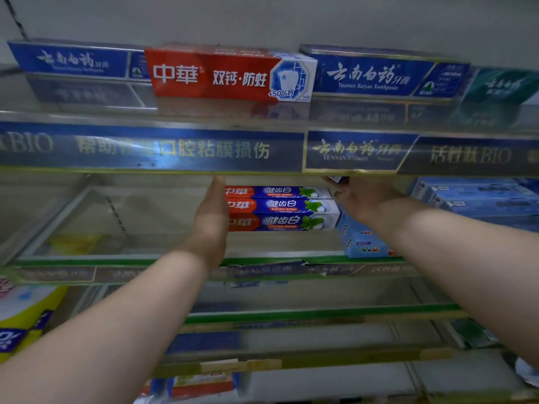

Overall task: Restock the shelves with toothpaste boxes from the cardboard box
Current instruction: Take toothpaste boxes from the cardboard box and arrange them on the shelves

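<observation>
Left hand (212,212) flat against toothpaste stack (281,208), right hand (364,198) grip unclear (fingertips hidden)

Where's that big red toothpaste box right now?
The red toothpaste box lies on the top shelf, centre of the head view, between the left blue box and the right blue box.

Illumination is dim, cool and diffuse, with no hard shadows. The red toothpaste box (221,74) is the sharpest item. Directly below it, a pale glare patch lies on the blue shelf strip (163,150). Farther below and to either side of the box, detail blurs and shelf lines bow.
</observation>
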`<control>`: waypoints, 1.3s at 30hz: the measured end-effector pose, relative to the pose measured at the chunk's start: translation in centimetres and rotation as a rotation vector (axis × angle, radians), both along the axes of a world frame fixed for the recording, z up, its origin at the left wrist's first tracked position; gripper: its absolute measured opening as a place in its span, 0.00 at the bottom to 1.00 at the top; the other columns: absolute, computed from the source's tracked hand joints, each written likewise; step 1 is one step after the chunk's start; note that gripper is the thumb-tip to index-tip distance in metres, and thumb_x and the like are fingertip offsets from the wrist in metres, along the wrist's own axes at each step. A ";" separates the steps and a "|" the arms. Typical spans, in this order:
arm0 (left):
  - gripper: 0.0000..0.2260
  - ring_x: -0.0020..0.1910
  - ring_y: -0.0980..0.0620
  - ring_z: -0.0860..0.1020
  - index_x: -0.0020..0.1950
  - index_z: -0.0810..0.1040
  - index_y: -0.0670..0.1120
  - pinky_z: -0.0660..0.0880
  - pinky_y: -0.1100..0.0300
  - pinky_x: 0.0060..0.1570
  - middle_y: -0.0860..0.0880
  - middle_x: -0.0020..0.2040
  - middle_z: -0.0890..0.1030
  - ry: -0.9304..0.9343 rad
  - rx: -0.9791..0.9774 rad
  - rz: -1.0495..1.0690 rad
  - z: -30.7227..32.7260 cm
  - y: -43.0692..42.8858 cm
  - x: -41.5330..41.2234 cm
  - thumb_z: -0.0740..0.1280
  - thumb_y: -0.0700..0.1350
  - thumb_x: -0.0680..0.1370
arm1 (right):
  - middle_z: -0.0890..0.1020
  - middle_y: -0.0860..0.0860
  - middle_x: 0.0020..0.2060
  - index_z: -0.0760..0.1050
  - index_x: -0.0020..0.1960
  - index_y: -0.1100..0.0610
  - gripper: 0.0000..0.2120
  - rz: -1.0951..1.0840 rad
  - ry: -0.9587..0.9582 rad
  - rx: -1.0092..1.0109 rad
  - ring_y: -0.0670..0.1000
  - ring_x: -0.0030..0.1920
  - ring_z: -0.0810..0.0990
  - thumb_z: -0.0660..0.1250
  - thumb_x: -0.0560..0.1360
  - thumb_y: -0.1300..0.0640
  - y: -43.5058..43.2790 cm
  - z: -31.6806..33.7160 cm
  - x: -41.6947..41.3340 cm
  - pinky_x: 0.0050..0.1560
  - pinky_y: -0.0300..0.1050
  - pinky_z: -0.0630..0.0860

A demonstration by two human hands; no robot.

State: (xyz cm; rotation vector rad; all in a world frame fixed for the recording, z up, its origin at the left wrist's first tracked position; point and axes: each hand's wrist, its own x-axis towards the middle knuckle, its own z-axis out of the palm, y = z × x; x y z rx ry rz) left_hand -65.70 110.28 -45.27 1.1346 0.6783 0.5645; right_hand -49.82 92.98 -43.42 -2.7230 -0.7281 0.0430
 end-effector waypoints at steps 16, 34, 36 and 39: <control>0.26 0.48 0.47 0.80 0.56 0.77 0.46 0.68 0.43 0.67 0.45 0.48 0.83 0.081 0.110 -0.100 -0.8 0.4 -1.9 0.52 0.65 0.79 | 0.80 0.65 0.51 0.75 0.56 0.67 0.14 -0.224 0.583 0.915 0.64 0.54 0.79 0.57 0.78 0.59 1.1 0.8 -2.8 0.60 0.62 0.74; 0.24 0.62 0.45 0.74 0.75 0.62 0.46 0.67 0.56 0.60 0.45 0.66 0.74 0.306 0.396 -0.113 -0.1 -1.5 -3.1 0.60 0.54 0.81 | 0.81 0.62 0.47 0.76 0.42 0.53 0.02 0.002 0.673 1.018 0.60 0.51 0.80 0.69 0.71 0.56 -1.5 2.9 -5.8 0.59 0.55 0.76; 0.22 0.55 0.48 0.75 0.74 0.64 0.46 0.67 0.59 0.54 0.47 0.63 0.75 0.271 0.376 -0.114 0.2 -1.8 -3.2 0.59 0.51 0.81 | 0.83 0.55 0.41 0.77 0.43 0.59 0.03 0.009 0.787 1.148 0.52 0.43 0.82 0.66 0.74 0.63 -1.5 3.1 -6.0 0.49 0.45 0.80; 0.13 0.39 0.56 0.74 0.66 0.70 0.48 0.66 0.65 0.43 0.50 0.54 0.77 0.231 0.323 -0.109 0.6 -1.9 -3.3 0.57 0.48 0.82 | 0.83 0.53 0.33 0.78 0.37 0.60 0.09 -0.010 0.790 1.171 0.50 0.35 0.82 0.65 0.75 0.66 -1.6 3.1 -6.9 0.42 0.44 0.81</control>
